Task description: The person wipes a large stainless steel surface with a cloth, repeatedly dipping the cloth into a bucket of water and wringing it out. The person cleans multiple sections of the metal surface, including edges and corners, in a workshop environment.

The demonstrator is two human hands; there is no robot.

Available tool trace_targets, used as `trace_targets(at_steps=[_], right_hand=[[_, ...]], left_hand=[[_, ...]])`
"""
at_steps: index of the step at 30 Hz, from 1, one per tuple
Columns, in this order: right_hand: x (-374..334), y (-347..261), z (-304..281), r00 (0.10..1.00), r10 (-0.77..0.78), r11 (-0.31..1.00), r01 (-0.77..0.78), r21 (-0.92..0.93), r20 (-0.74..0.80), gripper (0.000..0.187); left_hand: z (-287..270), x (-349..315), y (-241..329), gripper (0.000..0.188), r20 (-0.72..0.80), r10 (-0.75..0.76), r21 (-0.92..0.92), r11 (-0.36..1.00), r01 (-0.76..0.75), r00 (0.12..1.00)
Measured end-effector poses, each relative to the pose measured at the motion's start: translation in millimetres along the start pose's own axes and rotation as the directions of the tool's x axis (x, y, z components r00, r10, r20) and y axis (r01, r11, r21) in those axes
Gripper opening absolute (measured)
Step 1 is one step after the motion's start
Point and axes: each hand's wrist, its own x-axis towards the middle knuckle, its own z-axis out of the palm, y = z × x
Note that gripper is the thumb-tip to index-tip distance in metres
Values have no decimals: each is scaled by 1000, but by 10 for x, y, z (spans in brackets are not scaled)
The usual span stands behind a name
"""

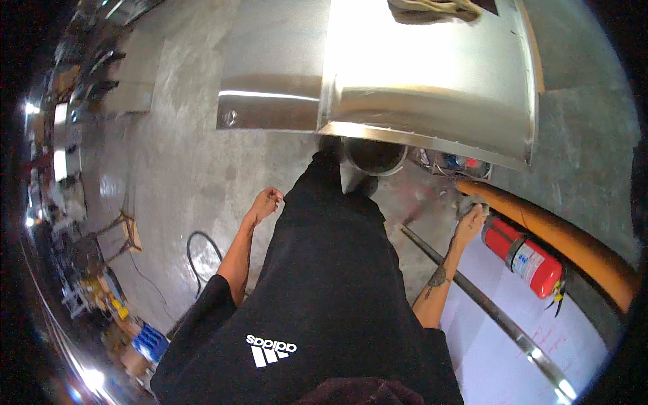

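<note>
My left hand [268, 202] hangs beside my left hip with its fingers curled in, and nothing shows in it. At my right, my right hand [475, 218] is closed on a crumpled grey cloth [467, 203], close to a red fire extinguisher [523, 256]. Ahead of me stands a sheet-metal table [432, 115] with a shiny bent front edge. A tan cloth [432, 9] lies on its far part.
Below the table are a round dark bin [375, 156] and a box of small items [459, 163]. An orange pipe [553, 226], a metal bar [499, 317] and a white board [486, 351] flank my right. A black hose [192, 253] and a wooden stool [130, 231] are left.
</note>
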Motion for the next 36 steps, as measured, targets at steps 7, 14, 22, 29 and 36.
trace_targets(at_steps=[7,14,22,29,36], right_hand=[[-293,-1201,369,710,-391,900,429,80,586,28],[-1330,-2940,688,397,-510,860,226,457,763,23],[-2427,-4173,1245,497,-520,813,37,581,695,29],[-2853,-4171,1103,783,-230,882,-84,464,578,49],[-2872,-4197,731,804,-3,844,-317,433,594,21]], left_hand=[[124,-585,-177,18,-307,99,83,994,-77,947],[55,-1142,1180,40,-104,404,-102,905,-413,909],[-1147,-861,1000,44,178,504,-264,852,-453,845],[-1297,-1013,1740,48,326,553,-95,826,-556,767],[-980,-908,1977,42,628,510,152,661,-735,588]])
